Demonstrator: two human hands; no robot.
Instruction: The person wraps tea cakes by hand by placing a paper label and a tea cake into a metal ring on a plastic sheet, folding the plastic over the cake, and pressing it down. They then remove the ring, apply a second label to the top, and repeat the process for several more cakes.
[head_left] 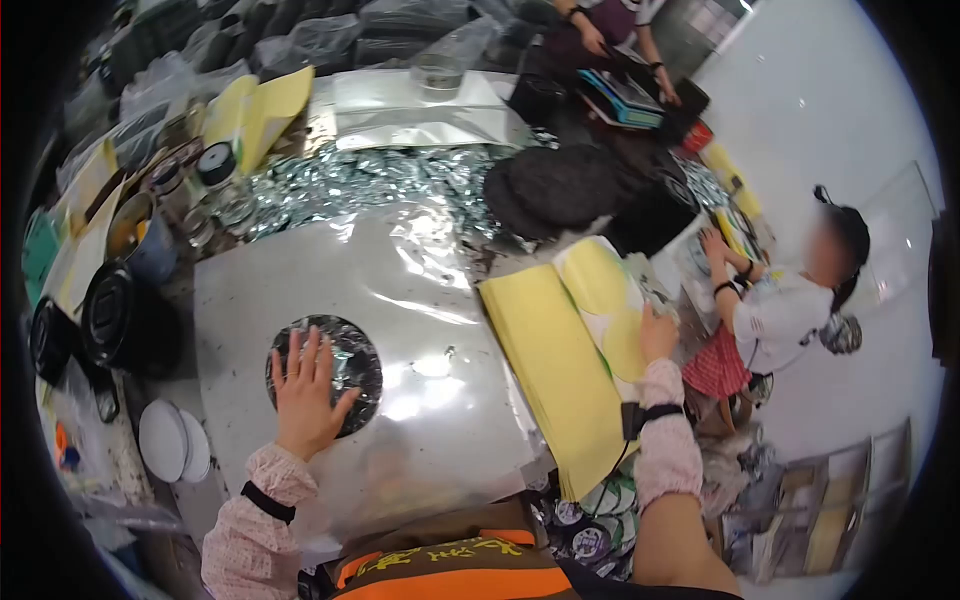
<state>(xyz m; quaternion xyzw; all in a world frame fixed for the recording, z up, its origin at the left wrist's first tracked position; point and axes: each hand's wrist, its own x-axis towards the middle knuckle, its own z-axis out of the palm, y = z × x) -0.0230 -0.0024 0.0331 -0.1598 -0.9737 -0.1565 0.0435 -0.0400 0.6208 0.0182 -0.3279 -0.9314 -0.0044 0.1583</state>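
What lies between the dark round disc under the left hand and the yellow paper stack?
In the head view, a stretch of glossy sheet, bright with reflections, lies between the dark round disc and the yellow paper stack.

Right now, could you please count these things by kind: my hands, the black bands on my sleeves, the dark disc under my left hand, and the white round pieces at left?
Hands: 2 (left hand, right hand)
Black bands: 2 (left band, right band)
Dark disc: 1
White round pieces: 2 (front piece, partly covered piece)
Total: 7
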